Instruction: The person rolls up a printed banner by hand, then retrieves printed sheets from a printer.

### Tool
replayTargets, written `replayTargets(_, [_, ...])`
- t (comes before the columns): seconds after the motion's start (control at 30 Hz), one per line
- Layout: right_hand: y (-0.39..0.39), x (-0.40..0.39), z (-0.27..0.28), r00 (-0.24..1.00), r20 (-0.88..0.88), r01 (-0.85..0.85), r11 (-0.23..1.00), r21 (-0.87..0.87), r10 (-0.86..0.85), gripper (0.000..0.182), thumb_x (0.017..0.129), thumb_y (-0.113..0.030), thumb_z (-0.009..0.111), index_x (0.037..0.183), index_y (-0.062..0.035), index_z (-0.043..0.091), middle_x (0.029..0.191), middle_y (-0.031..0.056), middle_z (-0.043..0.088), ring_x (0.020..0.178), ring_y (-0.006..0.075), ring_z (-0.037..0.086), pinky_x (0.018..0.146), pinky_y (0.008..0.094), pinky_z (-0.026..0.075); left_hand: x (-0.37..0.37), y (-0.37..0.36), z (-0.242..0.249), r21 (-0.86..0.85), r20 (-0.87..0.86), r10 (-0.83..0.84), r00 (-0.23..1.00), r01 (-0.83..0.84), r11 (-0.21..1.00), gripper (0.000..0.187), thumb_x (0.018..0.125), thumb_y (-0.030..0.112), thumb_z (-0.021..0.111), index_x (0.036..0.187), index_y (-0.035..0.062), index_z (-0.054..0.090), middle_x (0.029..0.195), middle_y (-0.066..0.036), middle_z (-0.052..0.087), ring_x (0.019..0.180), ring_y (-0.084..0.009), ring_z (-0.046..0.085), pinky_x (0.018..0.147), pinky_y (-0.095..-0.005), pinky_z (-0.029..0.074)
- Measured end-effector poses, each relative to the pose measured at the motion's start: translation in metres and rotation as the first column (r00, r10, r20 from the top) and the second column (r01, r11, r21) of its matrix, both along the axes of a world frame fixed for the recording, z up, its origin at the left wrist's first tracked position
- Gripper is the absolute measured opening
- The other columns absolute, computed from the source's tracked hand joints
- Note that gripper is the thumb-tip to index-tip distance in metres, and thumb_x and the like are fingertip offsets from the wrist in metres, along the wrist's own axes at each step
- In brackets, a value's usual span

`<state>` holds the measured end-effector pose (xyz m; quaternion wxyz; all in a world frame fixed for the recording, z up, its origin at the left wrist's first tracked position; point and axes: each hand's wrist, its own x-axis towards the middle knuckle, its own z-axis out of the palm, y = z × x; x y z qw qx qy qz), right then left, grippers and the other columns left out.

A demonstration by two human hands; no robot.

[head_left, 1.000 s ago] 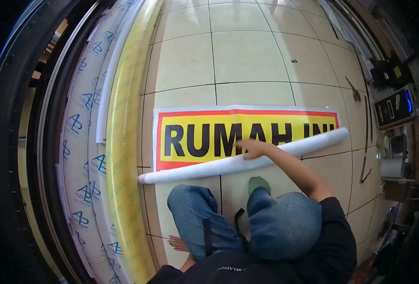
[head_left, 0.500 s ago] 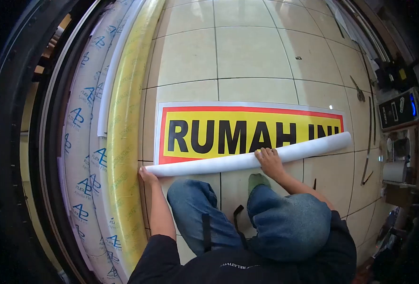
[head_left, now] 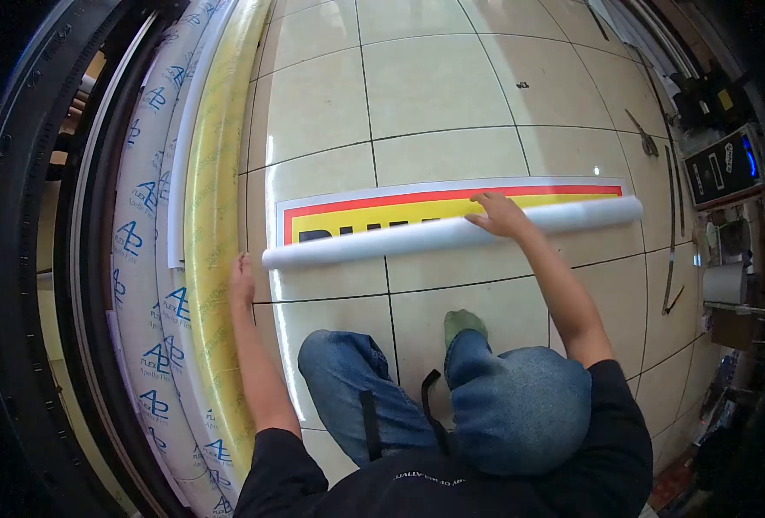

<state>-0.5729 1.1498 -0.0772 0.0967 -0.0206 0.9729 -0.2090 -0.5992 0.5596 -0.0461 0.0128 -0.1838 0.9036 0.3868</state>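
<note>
A printed banner (head_left: 357, 213) lies on the tiled floor, its yellow panel bordered in red and white, and its lower part is wound into a white roll (head_left: 382, 243). Only the tops of some black letters show above the roll. My right hand (head_left: 499, 216) rests on the roll right of its middle, fingers stretched over the far side and thumb apart. Just left of the roll's left end, my left hand (head_left: 242, 278) is off it, fingers extended upward, beside a long yellow-wrapped roll (head_left: 214, 216).
Long rolls in printed wrapping (head_left: 145, 224) line the left side by a dark machine frame (head_left: 20, 216). Scissors (head_left: 644, 136) and a thin dark strip (head_left: 672, 233) lie on the floor at right. A black box (head_left: 723, 168) stands beyond them.
The roll has advanced away from me over the banner, covering most of the lettering. My right hand moved forward with it. My left hand has come off the roll's left end.
</note>
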Motion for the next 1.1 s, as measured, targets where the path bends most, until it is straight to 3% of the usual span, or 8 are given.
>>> replayTargets(0.07, [0.000, -0.007, 0.004, 0.951, 0.116, -0.299, 0.950, 0.087, 0.288, 0.064, 0.062, -0.029, 0.075, 0.118, -0.0089, 0.049, 0.115, 0.0115, 0.054, 0.106, 0.0300, 0.052, 0.087, 0.0455, 0.042, 0.015, 0.032, 0.018, -0.011, 0.064, -0.086, 0.994, 0.087, 0.996, 0.047, 0.093, 0.033, 0.047, 0.121, -0.0042, 0.048, 0.117, -0.018, 0.056, 0.109, -0.0250, 0.053, 0.093, -0.0329, 0.040])
replayTargets(0.33, [-0.052, 0.098, -0.022, 0.973, 0.053, -0.229, 0.894, 0.386, 0.226, 0.070, 0.064, -0.020, 0.069, 0.127, -0.0141, 0.041, 0.100, 0.0122, 0.052, 0.093, 0.0292, 0.053, 0.077, 0.0437, 0.042, 0.056, 0.050, -0.023, 0.195, 0.096, -0.180, 0.979, 0.159, 0.968, 0.044, 0.091, 0.027, 0.053, 0.126, 0.0000, 0.047, 0.122, -0.015, 0.054, 0.112, -0.0235, 0.051, 0.092, -0.0343, 0.041])
replayTargets(0.43, [-0.059, 0.122, 0.009, 0.937, 0.280, -0.247, 0.962, 0.116, 0.207, 0.081, 0.057, -0.032, 0.079, 0.125, -0.0103, 0.043, 0.107, 0.0154, 0.052, 0.101, 0.0303, 0.052, 0.088, 0.0446, 0.042, 0.066, 0.056, -0.024, 0.211, 0.026, -0.161, 0.987, 0.152, 0.966, 0.043, 0.090, 0.027, 0.055, 0.124, 0.0025, 0.050, 0.121, -0.015, 0.055, 0.111, -0.0248, 0.052, 0.088, -0.0368, 0.045])
replayTargets(0.5, [-0.031, 0.108, -0.021, 0.986, 0.110, -0.123, 0.991, -0.048, 0.127, 0.079, 0.058, -0.039, 0.078, 0.125, -0.0120, 0.046, 0.113, 0.0136, 0.050, 0.099, 0.0315, 0.052, 0.086, 0.0449, 0.043, 0.069, 0.058, -0.016, 0.109, 0.032, -0.123, 0.992, 0.119, 0.987, 0.041, 0.089, 0.027, 0.055, 0.122, 0.0027, 0.052, 0.117, -0.016, 0.057, 0.110, -0.0253, 0.053, 0.090, -0.0362, 0.044])
replayTargets(0.63, [0.007, 0.045, -0.012, 0.987, -0.129, 0.090, 0.996, -0.021, -0.092, 0.084, 0.058, -0.044, 0.078, 0.125, -0.0069, 0.044, 0.114, 0.0143, 0.051, 0.102, 0.0322, 0.052, 0.087, 0.0446, 0.043, 0.060, 0.050, -0.021, 0.165, -0.045, -0.100, 0.994, 0.106, 0.980, 0.039, 0.089, 0.026, 0.055, 0.121, 0.0024, 0.053, 0.114, -0.016, 0.058, 0.108, -0.0237, 0.055, 0.091, -0.0338, 0.043])
replayTargets(0.7, [0.007, 0.025, 0.012, 0.984, 0.082, -0.169, 0.977, 0.129, 0.159, 0.082, 0.060, -0.042, 0.077, 0.125, -0.0067, 0.042, 0.111, 0.0148, 0.053, 0.102, 0.0323, 0.052, 0.085, 0.0436, 0.044, 0.053, 0.053, -0.016, 0.184, -0.056, -0.096, 0.994, 0.105, 0.977, 0.039, 0.089, 0.025, 0.055, 0.120, 0.0022, 0.053, 0.114, -0.016, 0.058, 0.107, -0.0230, 0.055, 0.091, -0.0335, 0.043])
replayTargets(0.83, [0.006, 0.006, -0.004, 0.955, 0.257, -0.203, 0.958, 0.203, 0.148, 0.078, 0.063, -0.030, 0.074, 0.128, -0.0067, 0.039, 0.112, 0.0171, 0.054, 0.105, 0.0326, 0.053, 0.089, 0.0434, 0.044, 0.053, 0.059, -0.009, 0.215, -0.067, -0.074, 0.995, 0.087, 0.973, 0.038, 0.089, 0.024, 0.055, 0.120, 0.0017, 0.052, 0.114, -0.014, 0.058, 0.106, -0.0216, 0.055, 0.090, -0.0327, 0.043])
replayTargets(1.1, [-0.014, 0.126, 0.003, 0.951, 0.227, -0.185, 0.973, -0.136, 0.212, 0.080, 0.060, -0.029, 0.074, 0.129, -0.0071, 0.039, 0.126, 0.0188, 0.044, 0.118, 0.0368, 0.041, 0.099, 0.0465, 0.035, 0.067, 0.047, -0.047, 0.242, -0.009, -0.007, 1.000, 0.009, 0.970, 0.036, 0.089, 0.022, 0.056, 0.117, -0.0004, 0.054, 0.112, -0.014, 0.060, 0.103, -0.0217, 0.057, 0.090, -0.0320, 0.043])
